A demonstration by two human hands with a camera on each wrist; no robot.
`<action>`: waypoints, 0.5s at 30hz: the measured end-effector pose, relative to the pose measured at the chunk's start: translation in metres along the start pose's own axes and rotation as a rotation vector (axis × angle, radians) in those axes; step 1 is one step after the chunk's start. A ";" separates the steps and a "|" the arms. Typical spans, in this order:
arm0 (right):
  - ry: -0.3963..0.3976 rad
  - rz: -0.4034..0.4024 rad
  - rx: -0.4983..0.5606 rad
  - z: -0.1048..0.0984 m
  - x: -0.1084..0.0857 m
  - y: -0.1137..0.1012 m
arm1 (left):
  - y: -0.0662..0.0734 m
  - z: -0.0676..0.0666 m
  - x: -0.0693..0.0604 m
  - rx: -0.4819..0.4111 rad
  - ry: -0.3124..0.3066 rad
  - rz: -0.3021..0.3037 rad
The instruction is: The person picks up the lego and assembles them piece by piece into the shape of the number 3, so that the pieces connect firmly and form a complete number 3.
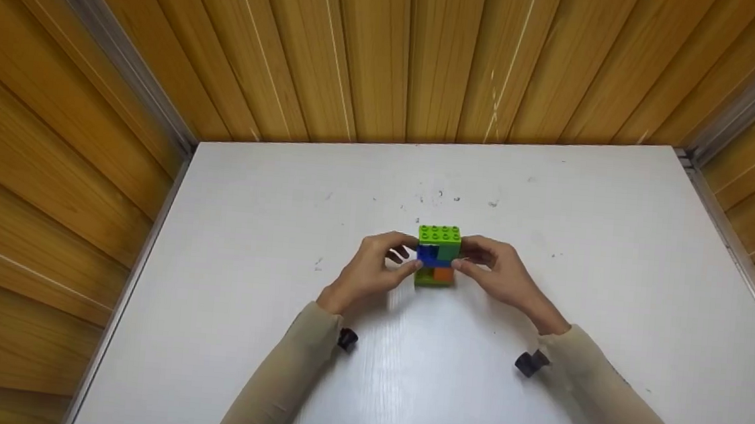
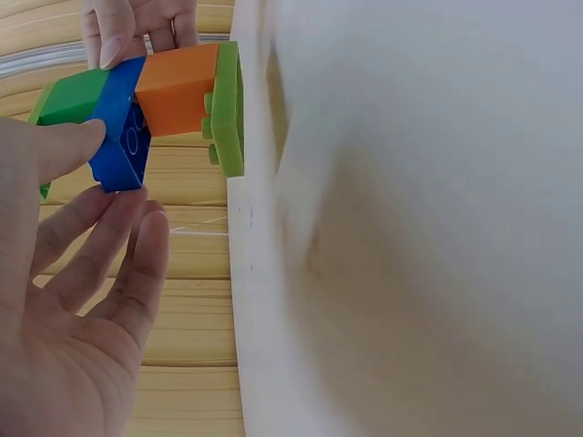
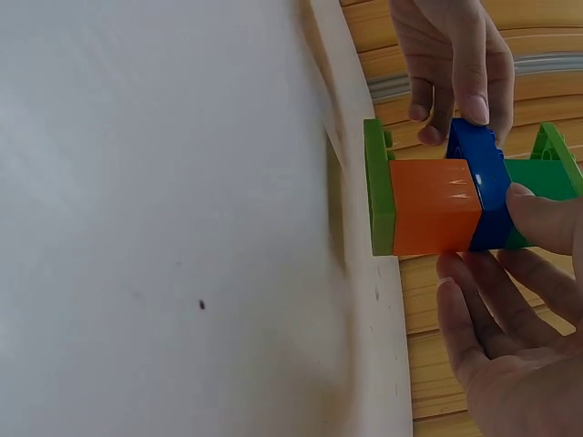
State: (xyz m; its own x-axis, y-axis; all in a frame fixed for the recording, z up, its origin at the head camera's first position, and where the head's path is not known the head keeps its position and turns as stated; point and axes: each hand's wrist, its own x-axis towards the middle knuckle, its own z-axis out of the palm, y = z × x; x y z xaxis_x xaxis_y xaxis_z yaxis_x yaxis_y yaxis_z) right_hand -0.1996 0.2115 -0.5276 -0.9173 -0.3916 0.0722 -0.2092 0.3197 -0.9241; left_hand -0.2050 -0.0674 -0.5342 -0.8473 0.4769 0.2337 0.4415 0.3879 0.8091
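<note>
Both hands hold a stack of toy building bricks (image 1: 438,257) upright between them. From bottom to top it has a lime green brick (image 2: 230,109), an orange brick (image 3: 435,208), a blue brick (image 2: 123,118), a darker green brick (image 3: 542,179) and a lime green brick (image 1: 440,234) with studs up. My left hand (image 1: 373,262) pinches the blue brick's overhanging end between thumb and fingers. The right hand (image 1: 497,272) grips the other side, thumb where blue meets green, fingertips behind. I cannot tell whether the stack touches the table.
The white table (image 1: 242,309) carries small dark marks toward the back. Wood-patterned panels (image 1: 376,57) rise behind it and on both sides, with grey metal strips (image 1: 121,43) at the corners. Small black devices (image 1: 531,363) sit at both wrists.
</note>
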 end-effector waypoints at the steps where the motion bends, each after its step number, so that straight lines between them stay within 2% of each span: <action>1: 0.001 0.001 0.003 0.000 0.000 -0.001 | 0.000 0.000 0.000 -0.002 0.005 -0.002; 15: 0.012 0.010 -0.023 0.001 0.006 -0.006 | -0.001 -0.003 0.001 -0.039 0.029 -0.012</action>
State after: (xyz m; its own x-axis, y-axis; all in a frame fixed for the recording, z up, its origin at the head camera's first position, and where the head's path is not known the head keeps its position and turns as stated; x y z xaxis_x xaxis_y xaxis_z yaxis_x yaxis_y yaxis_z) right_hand -0.2031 0.2068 -0.5219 -0.9231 -0.3785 0.0679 -0.2082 0.3435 -0.9158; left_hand -0.2069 -0.0693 -0.5329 -0.8608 0.4491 0.2394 0.4204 0.3623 0.8319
